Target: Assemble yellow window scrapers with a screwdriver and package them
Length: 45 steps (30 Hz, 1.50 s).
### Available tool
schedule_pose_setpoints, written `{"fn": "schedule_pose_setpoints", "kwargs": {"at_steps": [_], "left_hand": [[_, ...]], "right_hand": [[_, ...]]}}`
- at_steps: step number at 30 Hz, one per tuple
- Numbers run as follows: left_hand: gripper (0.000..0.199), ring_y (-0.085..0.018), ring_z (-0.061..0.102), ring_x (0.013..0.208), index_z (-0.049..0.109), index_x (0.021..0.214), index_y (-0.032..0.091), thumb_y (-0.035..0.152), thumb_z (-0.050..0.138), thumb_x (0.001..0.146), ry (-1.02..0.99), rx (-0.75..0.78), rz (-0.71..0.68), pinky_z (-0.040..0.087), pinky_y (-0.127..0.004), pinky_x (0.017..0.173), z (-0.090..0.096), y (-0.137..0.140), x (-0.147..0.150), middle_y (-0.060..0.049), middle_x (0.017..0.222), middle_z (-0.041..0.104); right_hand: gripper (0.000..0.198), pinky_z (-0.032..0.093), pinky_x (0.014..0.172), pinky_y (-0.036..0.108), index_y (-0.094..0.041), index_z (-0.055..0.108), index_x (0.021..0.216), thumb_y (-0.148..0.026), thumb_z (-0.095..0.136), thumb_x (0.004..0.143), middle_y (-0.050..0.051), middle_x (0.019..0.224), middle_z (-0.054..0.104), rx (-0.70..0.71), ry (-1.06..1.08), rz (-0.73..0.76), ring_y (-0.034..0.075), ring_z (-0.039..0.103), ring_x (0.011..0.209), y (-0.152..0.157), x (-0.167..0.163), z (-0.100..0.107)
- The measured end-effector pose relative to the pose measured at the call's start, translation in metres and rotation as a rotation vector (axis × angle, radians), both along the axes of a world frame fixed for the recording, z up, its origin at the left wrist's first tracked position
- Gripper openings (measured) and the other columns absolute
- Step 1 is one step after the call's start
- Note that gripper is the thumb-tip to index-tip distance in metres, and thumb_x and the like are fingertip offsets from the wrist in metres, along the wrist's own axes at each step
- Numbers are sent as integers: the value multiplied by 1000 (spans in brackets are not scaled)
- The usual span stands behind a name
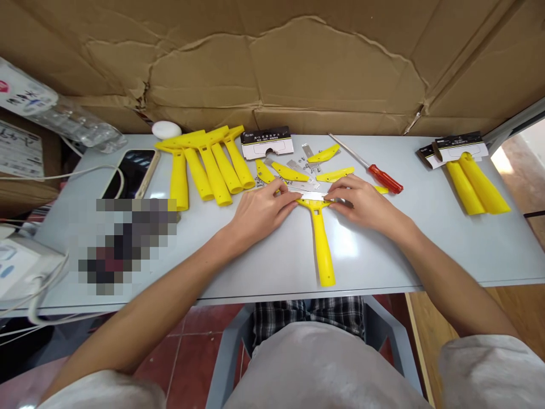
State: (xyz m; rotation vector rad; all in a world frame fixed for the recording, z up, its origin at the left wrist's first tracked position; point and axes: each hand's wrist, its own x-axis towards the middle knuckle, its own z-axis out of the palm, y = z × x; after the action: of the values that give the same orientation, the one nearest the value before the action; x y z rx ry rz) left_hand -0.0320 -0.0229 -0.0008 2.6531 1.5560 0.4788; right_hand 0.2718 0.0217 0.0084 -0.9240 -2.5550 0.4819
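A yellow T-shaped scraper handle (322, 250) lies on the table with its grip pointing toward me. Across its wide head rests a thin metal blade (312, 196). My left hand (270, 210) pinches the left end of the blade and head, fingers closed. At the opposite end, my right hand (361, 201) has its fingers closed on the blade too. Just beyond my hands are loose yellow head covers (290, 172), metal plates and several small screws (314, 167). A screwdriver (385, 179) with a red handle lies behind my right hand.
Several yellow scraper handles (215, 173) lie at the left, near a phone (135, 170) and a white round object (166, 130). Card packaging (267, 143) lies at the back. Two carded scrapers (477, 184) lie right. Cables and a power strip (25, 264) crowd the left edge; cardboard (289, 74) walls the back.
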Motion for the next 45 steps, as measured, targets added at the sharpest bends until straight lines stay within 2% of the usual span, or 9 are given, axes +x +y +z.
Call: {"fn": "schedule_pose_setpoints", "kwargs": {"at_steps": [11, 19, 26, 28, 31, 34, 37, 40, 45], "left_hand": [[40, -22, 70, 84, 85, 133, 30, 40, 50, 116, 13, -13, -32, 52, -33, 70, 0, -1, 0, -10, 113, 75], [36, -23, 72, 83, 83, 135, 27, 40, 60, 111, 35, 14, -4, 50, -33, 67, 3, -3, -3, -11, 116, 77], [39, -26, 76, 95, 83, 134, 23, 41, 58, 111, -22, -15, 33, 58, -37, 79, 16, 1, -18, -12, 113, 78], [39, -30, 76, 104, 83, 132, 21, 39, 57, 110, -30, -25, 57, 61, -40, 86, 22, -9, -25, -14, 116, 79], [38, -32, 75, 115, 82, 132, 19, 36, 56, 110, -79, -64, 64, 63, -48, 99, 24, -42, -30, -16, 123, 79], [34, -29, 75, 120, 80, 132, 22, 36, 58, 111, -242, -100, 134, 62, -47, 109, 13, -81, -25, -13, 131, 79], [30, -29, 73, 131, 80, 129, 23, 35, 60, 111, -340, -65, 239, 59, -48, 117, -4, -107, -11, -12, 137, 78], [35, -31, 68, 144, 76, 139, 22, 37, 58, 113, -350, -27, 294, 54, -51, 125, -13, -115, 0, -14, 151, 73], [52, -34, 53, 162, 60, 161, 17, 40, 52, 116, -253, -31, 258, 45, -55, 133, -15, -115, 3, -18, 169, 61]], "right_hand": [[25, 61, 102, 52, -24, 85, 121, -24, 68, 103, 14, 123, 78, -4, 49, -23, 33, 73, 116, 1, 3, -1], [28, 61, 107, 53, -25, 85, 125, -26, 69, 102, 14, 131, 74, -26, 59, -43, 32, 74, 121, -1, 4, 1], [33, 64, 105, 51, -24, 82, 130, -27, 74, 99, 14, 137, 74, -22, 86, -56, 31, 76, 120, 0, 5, 11], [33, 64, 107, 52, -24, 82, 132, -30, 74, 100, 14, 140, 75, -9, 107, -79, 31, 77, 122, -4, 7, 19], [41, 62, 115, 58, -22, 77, 142, -35, 70, 105, 14, 147, 75, -1, 85, -148, 35, 74, 133, -23, 13, 28], [49, 56, 124, 65, -23, 71, 153, -40, 66, 108, 14, 155, 73, -17, 52, -236, 39, 69, 145, -54, 19, 25], [52, 55, 127, 64, -22, 67, 158, -45, 57, 113, 14, 161, 68, -68, 58, -309, 38, 66, 150, -84, 19, 9], [60, 47, 135, 63, -21, 58, 168, -48, 53, 114, 14, 172, 57, -89, 28, -340, 37, 53, 162, -104, 15, -8], [72, 35, 141, 65, -20, 40, 178, -54, 46, 116, 15, 183, 39, -72, -43, -339, 36, 38, 171, -117, 10, -20]]}}
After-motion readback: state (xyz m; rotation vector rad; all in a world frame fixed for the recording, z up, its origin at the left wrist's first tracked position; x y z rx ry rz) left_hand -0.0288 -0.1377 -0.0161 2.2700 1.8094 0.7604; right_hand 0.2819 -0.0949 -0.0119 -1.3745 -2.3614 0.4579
